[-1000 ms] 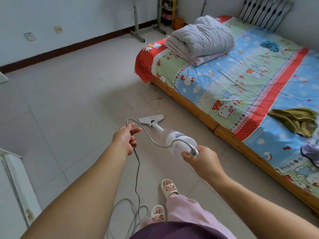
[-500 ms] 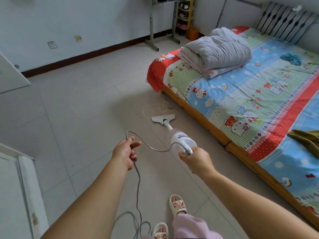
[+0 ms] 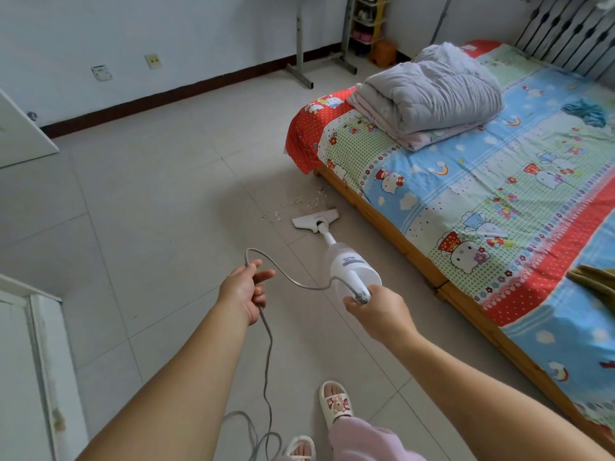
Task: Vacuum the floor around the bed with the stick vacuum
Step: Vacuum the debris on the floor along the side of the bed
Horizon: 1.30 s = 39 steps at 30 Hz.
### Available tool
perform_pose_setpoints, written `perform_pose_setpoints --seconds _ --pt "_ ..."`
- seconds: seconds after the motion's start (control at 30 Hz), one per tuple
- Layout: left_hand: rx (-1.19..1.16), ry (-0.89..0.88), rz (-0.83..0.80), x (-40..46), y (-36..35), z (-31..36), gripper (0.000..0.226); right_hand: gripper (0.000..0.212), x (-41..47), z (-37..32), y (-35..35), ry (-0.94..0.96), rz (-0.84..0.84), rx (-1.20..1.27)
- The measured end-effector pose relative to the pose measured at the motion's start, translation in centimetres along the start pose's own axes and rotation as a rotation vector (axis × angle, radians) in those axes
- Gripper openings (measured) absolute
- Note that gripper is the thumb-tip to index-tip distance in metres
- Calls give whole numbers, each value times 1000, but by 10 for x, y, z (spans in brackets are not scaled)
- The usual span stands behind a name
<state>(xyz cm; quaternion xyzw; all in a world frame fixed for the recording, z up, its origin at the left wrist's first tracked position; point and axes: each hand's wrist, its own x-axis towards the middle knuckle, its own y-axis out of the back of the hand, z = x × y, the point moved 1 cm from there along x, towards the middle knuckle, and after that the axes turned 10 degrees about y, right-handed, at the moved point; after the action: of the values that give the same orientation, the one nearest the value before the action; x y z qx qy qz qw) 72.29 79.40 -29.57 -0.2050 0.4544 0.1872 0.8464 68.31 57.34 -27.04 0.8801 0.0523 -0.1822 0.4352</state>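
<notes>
A white stick vacuum (image 3: 351,264) leans away from me, its flat floor head (image 3: 316,220) on the tiles beside the bed (image 3: 482,201). My right hand (image 3: 377,309) grips the vacuum's handle at its near end. My left hand (image 3: 246,287) holds a loop of the grey power cord (image 3: 266,354), which runs down to the floor between my arms. Pale crumbs (image 3: 299,202) lie scattered on the tiles just beyond the floor head, close to the bed's wooden frame.
A folded grey quilt (image 3: 432,94) sits on the bed's cartoon sheet. A metal stand (image 3: 301,54) and a shelf rack (image 3: 366,21) stand at the far wall. A white door (image 3: 20,131) and a white frame (image 3: 36,361) are on the left. My slippered feet (image 3: 334,402) stand on the tiles.
The floor head has slid forward along the bed toward the crumbs. My view has shifted forward and left, and both hands kept their grip.
</notes>
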Motion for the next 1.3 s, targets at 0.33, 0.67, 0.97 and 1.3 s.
perform_pose_setpoints --seconds 0.33,0.67,0.97,1.3 --pt "8 22 -38 9 -44 -2 15 33 26 22 25 28 -25 -104" --pt "-7 5 25 16 -53 3 16 30 69 26 42 61 -74 -80" --pt "-19 -12 18 17 -79 10 19 31 76 32 47 30 -108 -38" --pt "-49 -58 28 15 -98 23 21 20 140 49 70 49 -105 152"
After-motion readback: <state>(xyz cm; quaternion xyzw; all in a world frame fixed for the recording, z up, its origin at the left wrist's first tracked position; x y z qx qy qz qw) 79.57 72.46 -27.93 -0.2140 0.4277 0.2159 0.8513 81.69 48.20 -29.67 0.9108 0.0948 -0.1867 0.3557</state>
